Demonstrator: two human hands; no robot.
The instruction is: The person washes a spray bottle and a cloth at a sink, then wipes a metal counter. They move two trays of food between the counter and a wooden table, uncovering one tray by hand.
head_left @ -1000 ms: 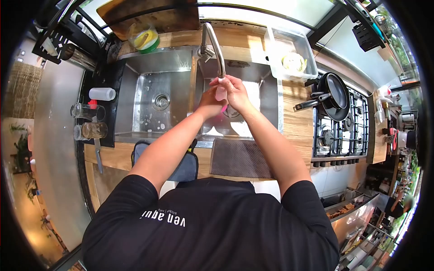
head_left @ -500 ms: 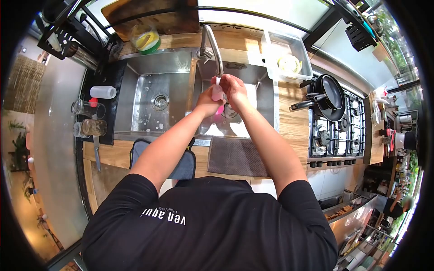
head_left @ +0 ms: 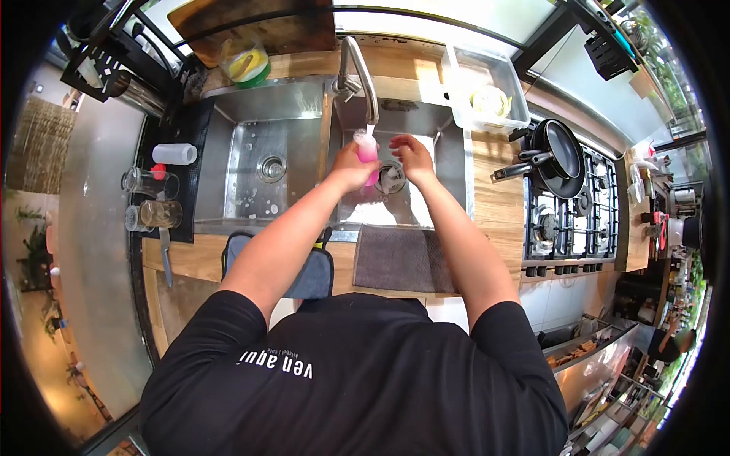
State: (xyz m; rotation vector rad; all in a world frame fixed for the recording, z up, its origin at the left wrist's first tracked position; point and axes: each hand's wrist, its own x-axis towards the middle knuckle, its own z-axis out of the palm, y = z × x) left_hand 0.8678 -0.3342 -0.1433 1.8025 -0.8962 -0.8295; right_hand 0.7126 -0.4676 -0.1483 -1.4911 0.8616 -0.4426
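Note:
Over the right sink basin (head_left: 350,209), my left hand (head_left: 349,169) is wrapped round a translucent pink bottle (head_left: 368,150). The bottle's top is right under the spout of the metal faucet (head_left: 368,80), and a stream of water runs down to it, with whitish foam at the top. My right hand (head_left: 414,161) is just to the right of the bottle, apart from it, fingers loosely curled and spread with nothing in them. Below the hands, the drain (head_left: 391,178) partly shows at the basin's bottom.
Left of the basins, a white bottle (head_left: 175,154), a red cap (head_left: 158,172), glass jars (head_left: 161,213) and a knife (head_left: 166,257) lie about. Cloths (head_left: 403,260) hang over the front edge. A clear plastic bin (head_left: 517,114) and pans (head_left: 561,152) on the stove (head_left: 608,201) stand right.
My right hand has come away from the bottle toward the right, its fingers now apart. The left hand keeps hold of the bottle, and more of its pink side shows.

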